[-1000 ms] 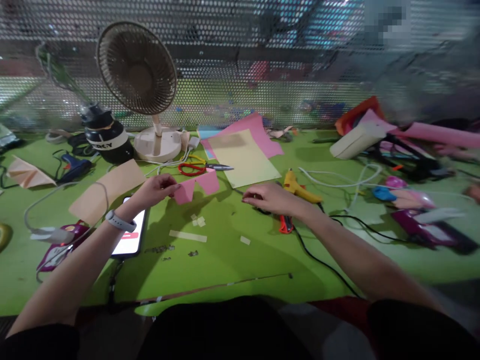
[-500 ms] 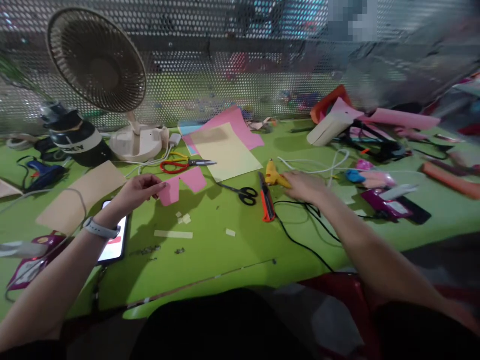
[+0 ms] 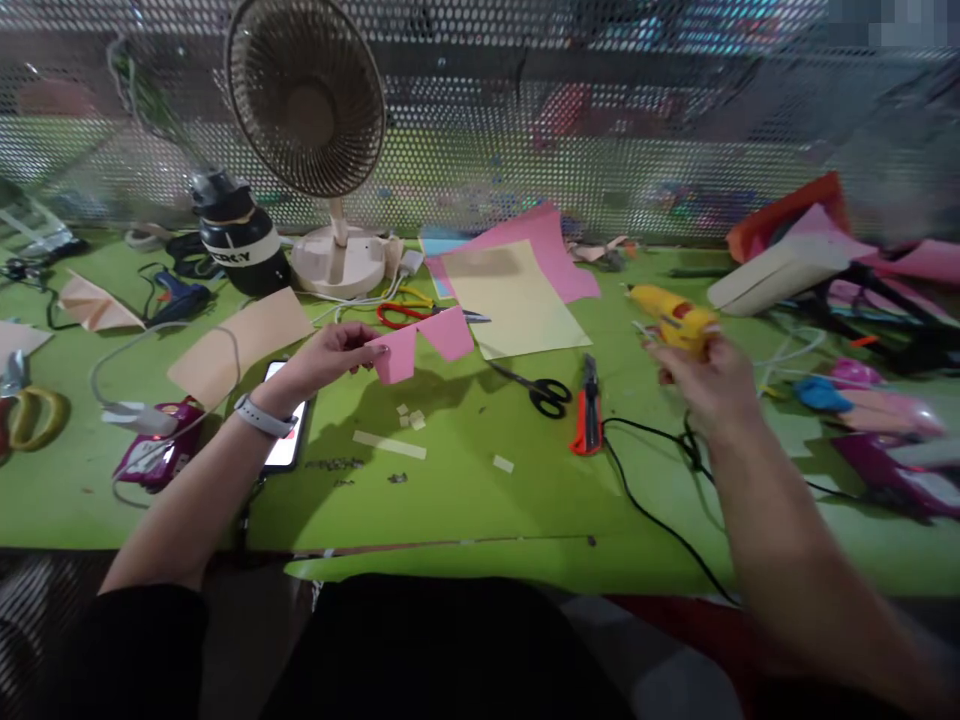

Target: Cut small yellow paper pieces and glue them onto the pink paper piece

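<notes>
Between the thumb and fingers of my left hand [image 3: 339, 352] is a folded pink paper cutout [image 3: 424, 346], held above the green table. My right hand [image 3: 712, 385] is wrapped round a yellow glue gun [image 3: 671, 312], raised off the table with its nozzle toward the upper left. Left of that hand lies a red box cutter [image 3: 589, 410]. Black-handled scissors [image 3: 547, 393] rest beside the cutter. Below the pink cutout are several small cream paper squares [image 3: 411, 418] and a cream paper strip [image 3: 390, 444]. Small metal-looking bits [image 3: 335, 464] lie scattered near them.
Cream and pink sheets [image 3: 517, 300] lie at the back, with red-handled scissors [image 3: 405, 315] at their edge. A fan [image 3: 341, 265], a dark bottle [image 3: 244, 250] and a phone [image 3: 285, 440] stand or lie on the left. A black cord [image 3: 652, 515] crosses the right side.
My right hand has lifted the glue gun off the table and moved it to the right of the box cutter. My left hand still holds the pink cutout. The camera view has turned left.
</notes>
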Motion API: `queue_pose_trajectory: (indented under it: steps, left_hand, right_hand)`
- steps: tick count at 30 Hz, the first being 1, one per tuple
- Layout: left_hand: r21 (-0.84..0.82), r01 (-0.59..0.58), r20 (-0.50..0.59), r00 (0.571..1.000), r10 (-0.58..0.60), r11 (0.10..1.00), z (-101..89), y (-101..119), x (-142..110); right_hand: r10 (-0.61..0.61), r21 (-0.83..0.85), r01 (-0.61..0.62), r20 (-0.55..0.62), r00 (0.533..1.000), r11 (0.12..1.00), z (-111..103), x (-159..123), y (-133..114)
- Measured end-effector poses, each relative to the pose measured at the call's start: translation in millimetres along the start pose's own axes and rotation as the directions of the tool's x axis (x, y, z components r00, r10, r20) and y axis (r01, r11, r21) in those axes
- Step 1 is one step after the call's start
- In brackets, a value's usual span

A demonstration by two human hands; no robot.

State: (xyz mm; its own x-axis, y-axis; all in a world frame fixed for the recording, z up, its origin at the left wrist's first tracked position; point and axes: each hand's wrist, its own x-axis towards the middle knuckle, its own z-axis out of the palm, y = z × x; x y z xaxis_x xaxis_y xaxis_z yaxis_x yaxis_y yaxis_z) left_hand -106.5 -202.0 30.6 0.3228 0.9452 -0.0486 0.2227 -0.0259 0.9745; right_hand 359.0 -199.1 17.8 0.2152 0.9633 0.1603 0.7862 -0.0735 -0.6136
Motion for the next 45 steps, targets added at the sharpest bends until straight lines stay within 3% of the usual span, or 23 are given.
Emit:
queue_pose_trajectory:
  steps: [2, 5, 7, 10, 15, 20, 27, 31, 41, 45]
  left_hand:
    - [-0.057, -0.009, 0.033, 0.999, 0.011, 0.998, 2.2, 2.1, -2.3]
    - [-0.115, -0.013, 0.058, 0.998, 0.02, 0.993, 4.6, 4.1, -5.2]
    - [-0.112, -0.025, 0.045, 0.999, 0.03, 0.993, 5.5, 4.8, -7.0]
    - [-0.05, -0.018, 0.027, 0.999, 0.019, 0.999, 6.0, 6.3, -9.6]
    - [-0.039, 0.086, 0.058, 0.995, -0.084, 0.996, 7.5, 8.2, -14.7]
    - [-0.032, 0.065, 0.055, 0.996, -0.063, 0.997, 12.8, 6.9, -22.6]
    - [-0.056, 0.077, 0.02, 0.997, -0.076, 0.995, 25.5, 7.8, -35.0]
    - [-0.088, 0.061, 0.059, 0.997, -0.056, 0.994, 28.1, 6.6, -37.5]
    - [-0.127, 0.027, 0.098, 0.995, -0.014, 0.992, 31.1, 6.0, -38.4]
    - [-0.104, -0.031, 0.052, 0.998, 0.036, 0.994, 31.9, 4.4, -39.2]
  right_hand:
    - [0.132, 0.397, -0.143, 0.054, 0.99, 0.907, 2.8, -7.7, -18.5]
    - [0.105, 0.613, -0.2, 0.187, 0.977, 0.765, 5.6, -23.5, -52.7]
    - [-0.007, 0.685, -0.191, 0.275, 0.961, 0.703, 6.3, -34.2, -74.8]
    - [-0.187, 0.745, -0.189, 0.39, 0.902, 0.64, 9.6, -47.0, -101.8]
    - [-0.335, 0.799, -0.234, 0.471, 0.816, 0.554, 32.6, -62.1, -128.4]
    - [-0.415, 0.783, -0.241, 0.531, 0.738, 0.573, 62.8, -77.9, -135.0]
    - [-0.394, 0.722, -0.229, 0.582, 0.711, 0.653, 73.7, -92.0, -138.5]
    - [-0.387, 0.688, -0.239, 0.622, 0.681, 0.685, 80.7, -93.1, -136.0]
    - [-0.401, 0.659, -0.22, 0.653, 0.643, 0.719, 85.3, -96.5, -134.8]
    - [-0.365, 0.669, -0.26, 0.643, 0.673, 0.696, 85.3, -96.5, -135.5]
